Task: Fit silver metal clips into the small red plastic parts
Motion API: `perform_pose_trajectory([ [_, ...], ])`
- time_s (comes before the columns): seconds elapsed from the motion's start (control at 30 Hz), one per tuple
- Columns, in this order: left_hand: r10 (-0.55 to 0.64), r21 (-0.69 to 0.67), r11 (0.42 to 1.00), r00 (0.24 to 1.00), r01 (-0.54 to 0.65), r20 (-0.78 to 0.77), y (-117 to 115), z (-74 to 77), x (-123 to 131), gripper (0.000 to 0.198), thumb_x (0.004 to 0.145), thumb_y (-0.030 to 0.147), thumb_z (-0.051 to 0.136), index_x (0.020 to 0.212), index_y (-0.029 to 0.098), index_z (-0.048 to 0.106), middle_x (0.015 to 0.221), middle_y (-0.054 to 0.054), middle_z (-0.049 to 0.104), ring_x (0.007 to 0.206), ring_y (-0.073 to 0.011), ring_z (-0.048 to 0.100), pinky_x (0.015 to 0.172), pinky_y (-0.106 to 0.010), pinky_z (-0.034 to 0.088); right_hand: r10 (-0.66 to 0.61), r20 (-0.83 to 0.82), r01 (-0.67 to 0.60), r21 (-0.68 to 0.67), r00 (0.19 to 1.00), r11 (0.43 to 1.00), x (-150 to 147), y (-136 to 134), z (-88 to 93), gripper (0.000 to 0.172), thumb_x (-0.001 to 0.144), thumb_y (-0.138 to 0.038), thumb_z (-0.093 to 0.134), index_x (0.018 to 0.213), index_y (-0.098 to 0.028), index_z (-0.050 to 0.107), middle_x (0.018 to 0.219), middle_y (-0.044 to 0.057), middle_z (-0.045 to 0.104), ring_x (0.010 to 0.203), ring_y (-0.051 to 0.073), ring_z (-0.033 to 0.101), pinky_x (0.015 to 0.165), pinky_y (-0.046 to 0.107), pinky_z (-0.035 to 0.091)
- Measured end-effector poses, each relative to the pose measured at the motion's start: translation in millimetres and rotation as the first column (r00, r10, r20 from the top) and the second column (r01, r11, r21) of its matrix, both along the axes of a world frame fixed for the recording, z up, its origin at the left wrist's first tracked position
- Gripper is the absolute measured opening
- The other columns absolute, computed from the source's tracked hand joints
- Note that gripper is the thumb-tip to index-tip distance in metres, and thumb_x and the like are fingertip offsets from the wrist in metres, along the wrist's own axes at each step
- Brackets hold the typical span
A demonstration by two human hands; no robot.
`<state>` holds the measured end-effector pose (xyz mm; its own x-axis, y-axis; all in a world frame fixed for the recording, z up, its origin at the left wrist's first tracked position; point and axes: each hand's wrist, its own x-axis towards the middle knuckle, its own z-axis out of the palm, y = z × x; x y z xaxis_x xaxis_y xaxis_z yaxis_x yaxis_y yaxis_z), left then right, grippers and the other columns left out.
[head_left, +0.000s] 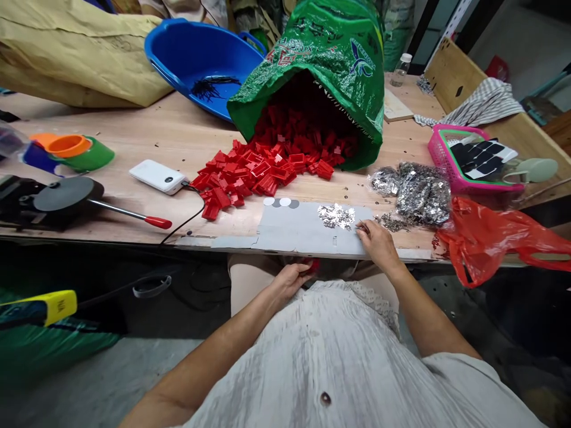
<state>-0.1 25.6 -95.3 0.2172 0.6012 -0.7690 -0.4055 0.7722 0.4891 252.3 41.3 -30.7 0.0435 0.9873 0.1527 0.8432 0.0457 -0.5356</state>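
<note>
My left hand point(294, 277) is closed on a red plastic piece point(313, 265), held low in front of the table edge; most of the piece is hidden. At the right end of a grey sheet point(289, 232), my right hand point(377, 241) has thumb and fingertips pinched together. Whatever lies between them is too small to make out. Just left of those fingertips is a small pile of shiny metal pieces point(335, 216). Red plastic pieces point(254, 169) spill from a green woven sack point(330, 47) onto the table behind the sheet.
At right are plastic bags of metal parts point(423, 193), a red plastic bag point(499, 232) and a pink basket point(439, 151). A blue basin point(178, 44), white power bank point(158, 176) and red-tipped lever tool point(129, 211) are at left. A cable runs over the table edge.
</note>
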Motion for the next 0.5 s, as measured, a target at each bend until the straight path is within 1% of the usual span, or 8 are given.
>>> perform_pose_trajectory([
  [0.1,-0.003,0.035,0.999,0.999,0.004,-0.040,3.6,-8.6,2.1,0.015,0.069,-0.004,0.068,0.073,0.010,0.068,0.081,-0.007,0.072,0.072,-0.0132,0.068,0.076,-0.024,0.057,-0.015,0.023,0.015,0.006,1.000,1.000,4.8,12.0,-0.5,0.018,0.091,-0.022,0.051,0.102,-0.019,0.065,0.102,0.009,0.069,0.096,0.024,0.063,0.086,0.034,0.045],
  [0.2,-0.050,0.074,0.996,0.997,0.055,-0.066,2.6,-9.4,2.1,0.017,0.064,-0.002,0.075,0.074,0.011,0.070,0.082,-0.006,0.073,0.074,-0.0129,0.068,0.075,-0.022,0.055,-0.024,0.045,0.024,0.010,0.999,1.000,6.9,26.5,0.6,0.019,0.091,-0.022,0.051,0.103,-0.019,0.065,0.103,0.009,0.068,0.096,0.023,0.062,0.086,0.034,0.045],
  [0.27,-0.112,0.098,0.988,0.992,0.118,-0.064,1.8,-1.8,0.5,0.022,0.060,0.000,0.079,0.078,0.012,0.072,0.085,-0.008,0.074,0.077,-0.0148,0.068,0.073,-0.022,0.054,-0.030,0.067,0.030,0.005,0.997,1.000,6.7,36.8,1.4,0.018,0.091,-0.021,0.051,0.102,-0.019,0.065,0.103,0.009,0.068,0.095,0.023,0.062,0.085,0.034,0.044],
  [0.33,-0.242,0.140,0.959,0.969,0.247,-0.054,3.0,14.3,-1.9,0.025,0.058,0.005,0.083,0.080,0.011,0.074,0.085,-0.010,0.074,0.077,-0.0168,0.068,0.069,-0.023,0.052,-0.032,0.092,0.032,-0.005,0.995,0.999,4.5,45.8,2.0,0.017,0.092,-0.021,0.051,0.101,-0.020,0.065,0.103,0.008,0.068,0.095,0.023,0.061,0.083,0.033,0.044],
  [0.37,-0.326,0.170,0.929,0.944,0.329,-0.047,4.9,25.2,-3.1,0.025,0.057,0.007,0.084,0.080,0.011,0.074,0.083,-0.011,0.074,0.076,-0.0175,0.067,0.068,-0.024,0.052,-0.033,0.106,0.035,-0.011,0.994,0.999,2.8,49.3,2.2,0.016,0.092,-0.022,0.052,0.101,-0.021,0.065,0.103,0.008,0.068,0.093,0.023,0.061,0.081,0.032,0.043],
  [0.43,-0.618,0.335,0.726,0.783,0.600,-0.063,12.0,50.6,-4.3,0.022,0.066,0.019,0.082,0.086,0.015,0.075,0.088,-0.009,0.074,0.079,-0.0169,0.066,0.070,-0.025,0.052,-0.044,0.141,0.047,-0.022,0.989,0.999,-1.6,53.8,2.3,0.015,0.092,-0.024,0.053,0.101,-0.022,0.064,0.102,0.007,0.068,0.090,0.022,0.061,0.077,0.031,0.042],
  [0.47,-0.695,0.399,0.638,0.716,0.659,-0.070,17.8,63.7,-3.9,0.021,0.070,0.023,0.079,0.090,0.018,0.075,0.093,-0.008,0.074,0.083,-0.0175,0.067,0.073,-0.026,0.053,-0.054,0.160,0.059,-0.026,0.986,0.998,-4.0,54.8,2.2,0.013,0.092,-0.026,0.054,0.100,-0.022,0.064,0.101,0.006,0.068,0.089,0.022,0.061,0.074,0.031,0.041],
  [0.5,-0.728,0.441,0.585,0.681,0.680,-0.085,25.2,76.1,-2.8,0.023,0.072,0.026,0.077,0.094,0.019,0.075,0.095,-0.009,0.074,0.085,-0.0184,0.067,0.073,-0.027,0.053,-0.065,0.176,0.071,-0.030,0.982,0.997,-6.2,55.2,1.9,0.012,0.092,-0.027,0.055,0.099,-0.022,0.064,0.101,0.006,0.068,0.087,0.021,0.061,0.072,0.031,0.040],
])
